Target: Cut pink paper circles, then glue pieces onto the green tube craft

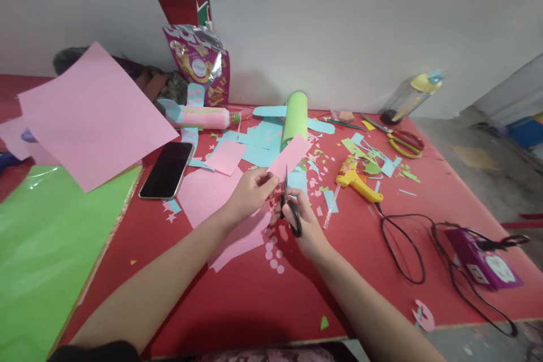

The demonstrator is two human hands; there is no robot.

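Between the fingers of my left hand (251,192) is the lower end of a pink paper strip (292,157), tilted up to the right. My right hand (309,225) has its fingers in the black handles of small scissors (292,216). The blades point away from me and lie against the strip's near edge. Below my hands lie pink paper sheets (203,192) and several small pink paper circles (271,254). Just beyond the strip stands a light green paper-covered tube (296,116) with blue paper wings. Left of it lies a pink-wrapped bottle (207,118) with blue paper fins.
A phone (167,170), a large pink sheet (97,119) and a green sheet (63,243) are on the left. Right are a yellow glue gun (356,179) with its cord, larger scissors (403,141), paper scraps (369,158), a purple box (483,260) and a clear bottle (409,99). A snack bag (201,65) stands behind.
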